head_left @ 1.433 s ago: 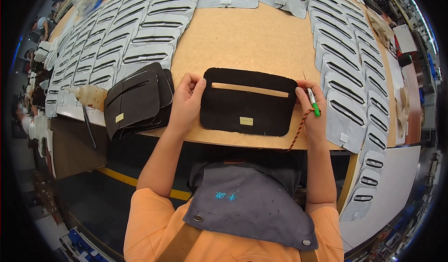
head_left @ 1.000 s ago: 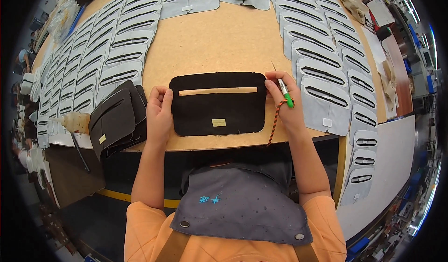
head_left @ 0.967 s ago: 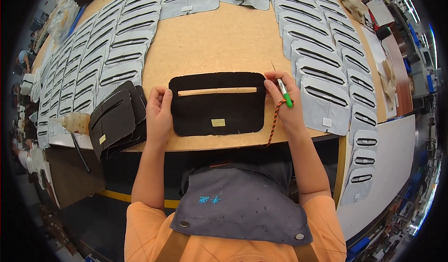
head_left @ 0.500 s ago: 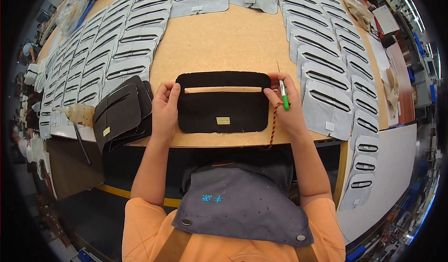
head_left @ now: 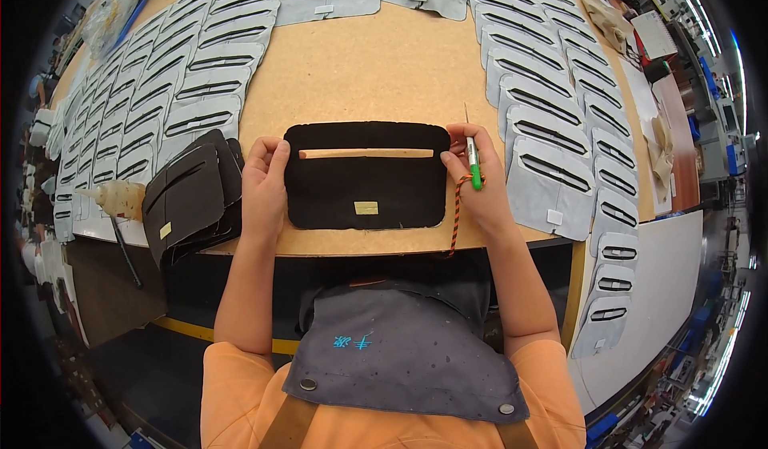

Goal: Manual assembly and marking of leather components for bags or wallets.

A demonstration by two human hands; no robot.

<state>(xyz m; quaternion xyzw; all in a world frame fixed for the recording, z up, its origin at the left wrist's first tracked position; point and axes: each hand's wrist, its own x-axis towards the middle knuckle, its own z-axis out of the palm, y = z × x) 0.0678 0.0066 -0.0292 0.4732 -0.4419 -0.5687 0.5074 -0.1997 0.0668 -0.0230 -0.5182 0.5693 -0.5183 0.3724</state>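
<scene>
Panel (head_left: 328, 185) still edge-pinched by left hand (head_left: 266, 175), right hand (head_left: 488, 191), latter also holding green-ended tool (head_left: 475, 165); grip unchanged, work seemingly unadvanced.

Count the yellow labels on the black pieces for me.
2: one yellow label on the held black panel, another yellow label on the black stack at left. Its layers may hide more.

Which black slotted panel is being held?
The black slotted panel between left hand and right hand, which pinch its side edges; the other black panels lie stacked farther left.
</scene>
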